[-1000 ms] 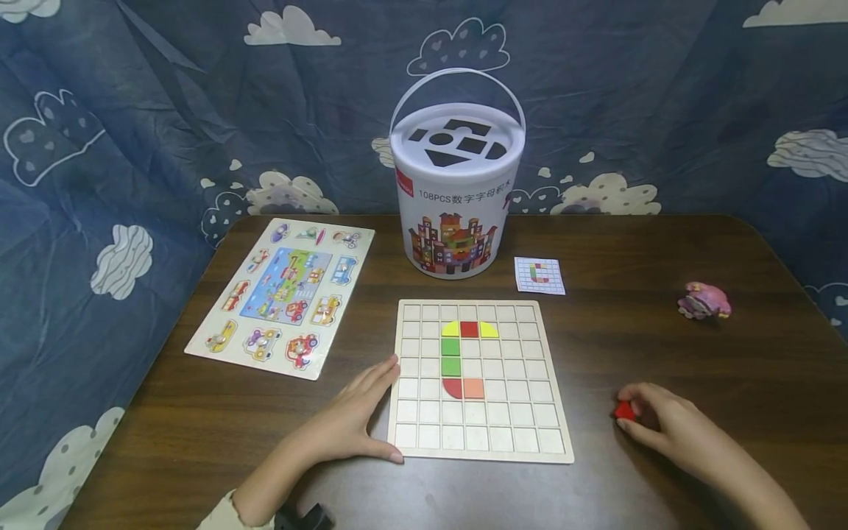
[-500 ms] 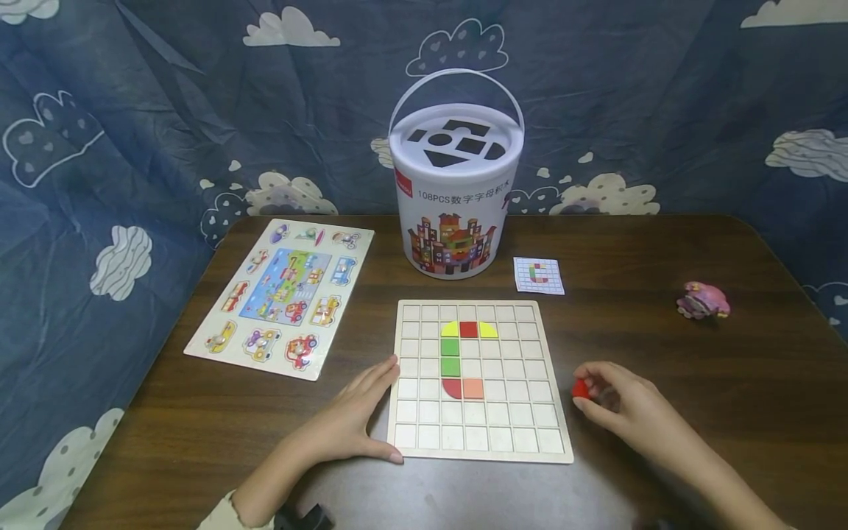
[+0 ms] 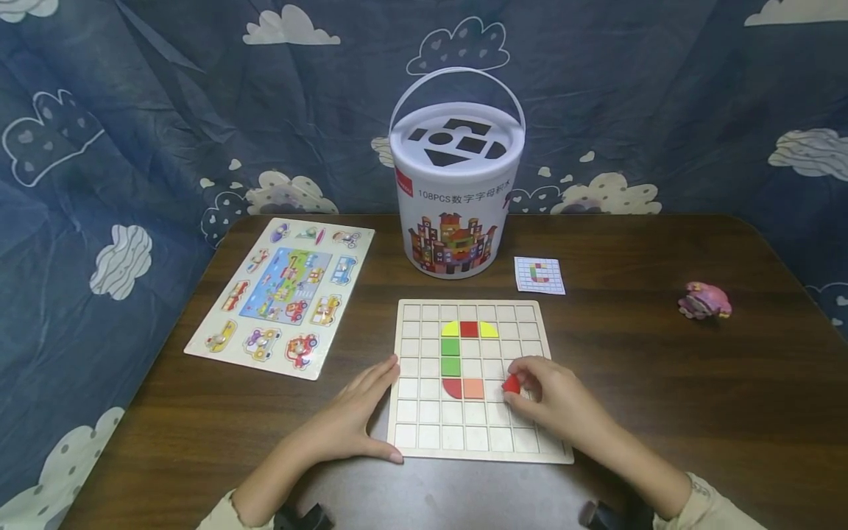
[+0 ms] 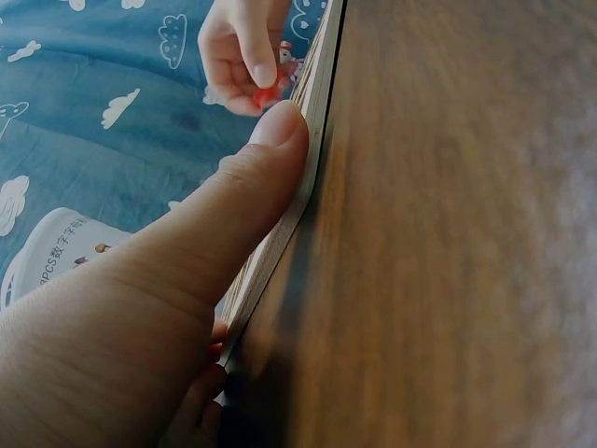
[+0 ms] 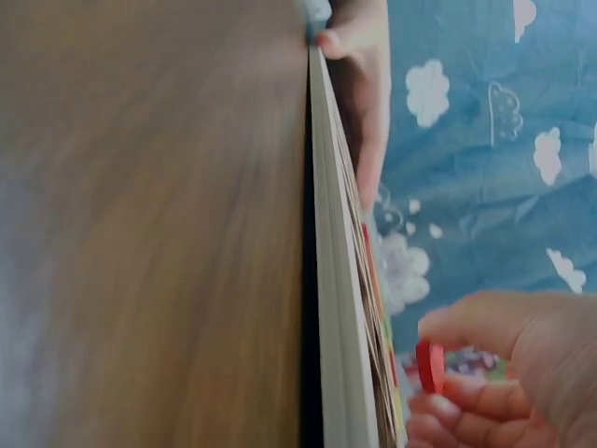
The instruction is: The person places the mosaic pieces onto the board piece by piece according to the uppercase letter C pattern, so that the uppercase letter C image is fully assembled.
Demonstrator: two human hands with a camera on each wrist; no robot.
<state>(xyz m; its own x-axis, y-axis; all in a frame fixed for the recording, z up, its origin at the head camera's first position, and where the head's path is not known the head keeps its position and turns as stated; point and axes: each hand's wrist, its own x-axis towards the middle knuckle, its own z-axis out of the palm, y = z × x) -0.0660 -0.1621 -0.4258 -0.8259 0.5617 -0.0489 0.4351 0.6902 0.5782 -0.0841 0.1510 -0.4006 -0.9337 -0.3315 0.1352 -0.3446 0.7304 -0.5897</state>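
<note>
- Wooden and pale, the grid board (image 3: 480, 442) lies near the table's (image 3: 662, 353) front edge, about midway between its left and right sides; its cells are what I am filling.
- At the board's left edge my left hand (image 3: 354, 416) lies flat with fingers straight, thumb along the front-left corner; it holds nothing and only steadies the frame, as the left wrist view shows with the thumb (image 4: 244, 187) pressed to the board's rim.
- Already seated in the board, as far as I can see: a yellow quarter piece (image 3: 450, 329), a red square (image 3: 469, 329) and a second yellow quarter (image 3: 489, 330) across the top, two green squares (image 3: 450, 356) running down the left, then a red quarter piece (image 3: 453, 388) and an orange square (image 3: 473, 388) along the bottom.
- I judge this to be a letter C most of the way built: seven pieces in, the bottom-right end unfilled.
- My right hand (image 3: 553, 401) hovers over the board's right half with fingers curled, pinching a small red piece (image 3: 511, 383) between thumb and fingertips, just right of the orange square and not yet down in a cell.
- Beyond the board's back-right corner lies the pattern card (image 3: 539, 275); I cannot read it finely enough to say whether more pieces follow this one.
</note>
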